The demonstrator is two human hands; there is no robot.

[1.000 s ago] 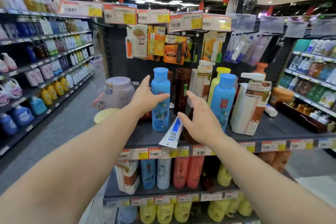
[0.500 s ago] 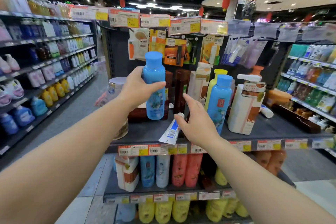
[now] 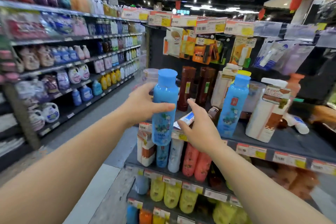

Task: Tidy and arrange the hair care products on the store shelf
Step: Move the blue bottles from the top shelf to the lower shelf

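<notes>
Head view, end-cap shelf of a store aisle, picture somewhat blurred by motion

Item held: tall blue bottle with a blue cap, upright, clear of the shelf and in front of its left corner. Left hand wraps its middle, thumb across the front of the label, fingers behind.

Right hand: open, fingers spread, gripping nothing; it hovers over the shelf front near a white and blue tube that lies flat at the edge, partly hidden by the fingers. Whether it touches the tube cannot be told.

Standing on the shelf: a matching blue bottle to the right, two brown bottles behind, a white pump bottle further right, a second small tube lying beyond it.

Step in hand, as judged: relocating the lifted bottle so like stands with like.

Handling notes:
- Keep the bottle vertical and grip at mid-body; it is tall and narrow and will tip if set down on an edge
- Clear the lying tube first, so the base lands on bare shelf
- Set it just beside its twin, label facing the aisle, level with the front row
- Lower past the brown bottles without brushing them; a knock could topple the row
- Release only once the base sits flat
</notes>
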